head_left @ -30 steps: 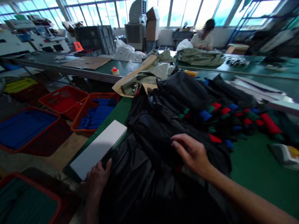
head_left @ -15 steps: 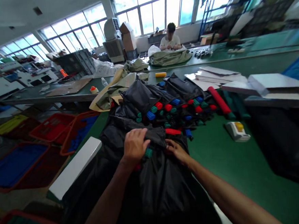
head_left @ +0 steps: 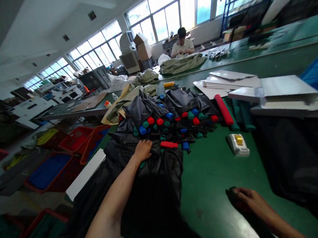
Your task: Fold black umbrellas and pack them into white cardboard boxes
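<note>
Black fabric [head_left: 158, 184] heaped on worktop [head_left: 214, 173]. Left hand [head_left: 142, 151] flat on it, grip open. Right hand [head_left: 247, 199] has left the fabric, now rests right of it; cannot tell its grip. One hand pins it.

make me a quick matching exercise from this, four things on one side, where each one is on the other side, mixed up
Things
1 left hand
2 right hand
3 white and yellow device
4 long red roll

Places
a next to the stack of white sheets
b on the green table, nearest the camera
c on the black fabric pile
d alone on bare table, right of the pile

Pairs: 1-c, 2-b, 3-d, 4-a
</note>
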`<state>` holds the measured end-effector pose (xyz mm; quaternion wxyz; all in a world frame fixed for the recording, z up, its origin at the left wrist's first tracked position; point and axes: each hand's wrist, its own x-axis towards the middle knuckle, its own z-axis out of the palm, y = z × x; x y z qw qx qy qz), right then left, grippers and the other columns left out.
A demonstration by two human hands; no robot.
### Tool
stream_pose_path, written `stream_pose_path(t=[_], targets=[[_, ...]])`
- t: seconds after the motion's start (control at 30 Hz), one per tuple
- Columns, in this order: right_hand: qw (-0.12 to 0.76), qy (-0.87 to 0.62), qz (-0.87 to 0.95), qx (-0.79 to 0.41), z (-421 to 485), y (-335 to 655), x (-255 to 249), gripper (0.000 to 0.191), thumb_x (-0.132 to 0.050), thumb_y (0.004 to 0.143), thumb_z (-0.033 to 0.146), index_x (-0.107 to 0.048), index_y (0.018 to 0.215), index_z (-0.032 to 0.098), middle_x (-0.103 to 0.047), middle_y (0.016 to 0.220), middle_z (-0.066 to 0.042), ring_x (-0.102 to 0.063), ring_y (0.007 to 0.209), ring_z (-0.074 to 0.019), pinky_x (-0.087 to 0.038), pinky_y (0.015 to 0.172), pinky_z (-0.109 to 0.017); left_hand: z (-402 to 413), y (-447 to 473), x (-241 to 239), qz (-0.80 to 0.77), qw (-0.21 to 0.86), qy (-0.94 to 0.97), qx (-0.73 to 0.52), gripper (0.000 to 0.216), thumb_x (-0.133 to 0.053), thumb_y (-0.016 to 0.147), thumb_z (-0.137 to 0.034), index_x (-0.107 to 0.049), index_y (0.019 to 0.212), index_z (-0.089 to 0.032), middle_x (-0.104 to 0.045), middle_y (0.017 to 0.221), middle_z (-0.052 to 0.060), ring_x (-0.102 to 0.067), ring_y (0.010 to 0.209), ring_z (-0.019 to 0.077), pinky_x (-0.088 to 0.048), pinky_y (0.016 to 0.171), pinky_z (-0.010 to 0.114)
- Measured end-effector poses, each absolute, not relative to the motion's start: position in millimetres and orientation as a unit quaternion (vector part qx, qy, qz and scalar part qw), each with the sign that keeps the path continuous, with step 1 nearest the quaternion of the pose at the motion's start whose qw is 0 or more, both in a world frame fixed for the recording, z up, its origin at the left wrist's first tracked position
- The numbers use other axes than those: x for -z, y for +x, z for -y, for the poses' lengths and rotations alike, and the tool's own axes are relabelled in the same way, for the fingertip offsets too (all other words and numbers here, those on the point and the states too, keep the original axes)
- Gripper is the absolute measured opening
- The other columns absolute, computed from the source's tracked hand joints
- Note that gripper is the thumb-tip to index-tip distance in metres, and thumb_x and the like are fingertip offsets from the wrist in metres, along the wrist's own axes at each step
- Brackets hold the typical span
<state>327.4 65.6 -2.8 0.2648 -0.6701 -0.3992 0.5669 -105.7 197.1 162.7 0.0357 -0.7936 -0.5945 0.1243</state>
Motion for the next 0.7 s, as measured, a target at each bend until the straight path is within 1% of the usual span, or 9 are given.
stream_pose_path(t=[0.07, 0.17, 0.37, 0.43, 0.47, 0.5, 0.57, 0.63, 0.7], targets=[[0.273, -0.673, 0.344, -0.595, -56, 344, 12, 0.034, -0.063, 0.054, 0.058, -0.062, 0.065, 0.025, -0.056, 0.058, -0.006, -0.053, 0.046, -0.0185, -0.040, 0.045, -0.032, -206, -103, -171, 0.586, 0.042, -0.801, -0.117, 0.036, -0.062, 0.075, -0.017, -0.055, 0.110, -0.015, -0.059, 0.115, 0.014, -0.052, 0.110, 0.0281, -0.039, 0.099, 0.041], [0.265, -0.665, 0.329, -0.616, -56, 340, 14, 0.038, -0.066, 0.052, 0.058, -0.060, 0.065, 0.023, -0.053, 0.055, -0.002, -0.051, 0.045, -0.0163, -0.038, 0.046, -0.030, -214, -109, -180, 0.556, 0.034, -0.824, -0.104, 0.033, -0.059, 0.076, -0.016, -0.053, 0.108, -0.015, -0.058, 0.113, 0.012, -0.052, 0.107, 0.0262, -0.040, 0.097, 0.038], [0.262, -0.579, 0.470, -0.613, -110, 255, -24, 0.045, -0.058, 0.067, 0.063, -0.059, 0.075, 0.019, -0.054, 0.059, 0.000, -0.052, 0.054, -0.0149, -0.042, 0.052, -0.028, -213, -129, -182, 0.511, 0.010, -0.859, -0.019, 0.036, -0.052, 0.071, -0.008, -0.051, 0.107, -0.013, -0.057, 0.106, 0.013, -0.051, 0.102, 0.0267, -0.043, 0.095, 0.042], [0.291, -0.572, 0.497, -0.583, -141, 217, -38, 0.051, -0.058, 0.068, 0.064, -0.060, 0.088, 0.017, -0.063, 0.075, -0.005, -0.059, 0.066, -0.0192, -0.047, 0.059, -0.031, -212, -135, -185, 0.492, -0.004, -0.870, 0.036, 0.035, -0.048, 0.071, -0.007, -0.051, 0.105, -0.014, -0.056, 0.102, 0.012, -0.051, 0.099, 0.0266, -0.045, 0.092, 0.043], [0.313, -0.587, 0.496, -0.559, -156, 199, -43, 0.060, -0.059, 0.068, 0.065, -0.059, 0.102, 0.016, -0.066, 0.091, -0.010, -0.062, 0.078, -0.0227, -0.050, 0.066, -0.034, -212, -137, -187, 0.484, -0.010, -0.873, 0.058, 0.034, -0.047, 0.072, -0.008, -0.052, 0.105, -0.014, -0.056, 0.101, 0.012, -0.051, 0.097, 0.0264, -0.046, 0.090, 0.044], [0.328, -0.590, 0.498, -0.544, -171, 183, -48, 0.072, -0.061, 0.067, 0.066, -0.056, 0.116, 0.014, -0.064, 0.110, -0.014, -0.062, 0.094, -0.0256, -0.052, 0.076, -0.037, -211, -140, -190, 0.477, -0.016, -0.875, 0.077, 0.032, -0.046, 0.074, -0.009, -0.052, 0.105, -0.014, -0.056, 0.099, 0.012, -0.051, 0.095, 0.0261, -0.046, 0.088, 0.043], [0.317, -0.557, 0.506, -0.578, -191, 157, -55, 0.087, -0.064, 0.068, 0.067, -0.046, 0.134, 0.013, -0.055, 0.132, -0.018, -0.057, 0.114, -0.0280, -0.048, 0.093, -0.040, -208, -146, -197, 0.465, -0.025, -0.878, 0.110, 0.028, -0.044, 0.077, -0.012, -0.052, 0.104, -0.015, -0.056, 0.098, 0.011, -0.052, 0.093, 0.0255, -0.047, 0.086, 0.043], [0.292, -0.493, 0.519, -0.634, -197, 143, -65, 0.092, -0.067, 0.070, 0.066, -0.040, 0.140, 0.012, -0.054, 0.135, -0.018, -0.056, 0.117, -0.0278, -0.045, 0.100, -0.040, -204, -151, -205, 0.459, -0.032, -0.876, 0.144, 0.029, -0.043, 0.078, -0.014, -0.052, 0.105, -0.015, -0.057, 0.098, 0.011, -0.052, 0.093, 0.0249, -0.047, 0.085, 0.043], [0.291, -0.449, 0.542, -0.648, -191, 141, -84, 0.086, -0.068, 0.072, 0.063, -0.044, 0.137, 0.012, -0.061, 0.126, -0.015, -0.061, 0.110, -0.0269, -0.047, 0.096, -0.040, -199, -153, -214, 0.450, -0.036, -0.875, 0.178, 0.029, -0.043, 0.078, -0.014, -0.051, 0.105, -0.015, -0.057, 0.098, 0.011, -0.053, 0.093, 0.0241, -0.047, 0.085, 0.042]])
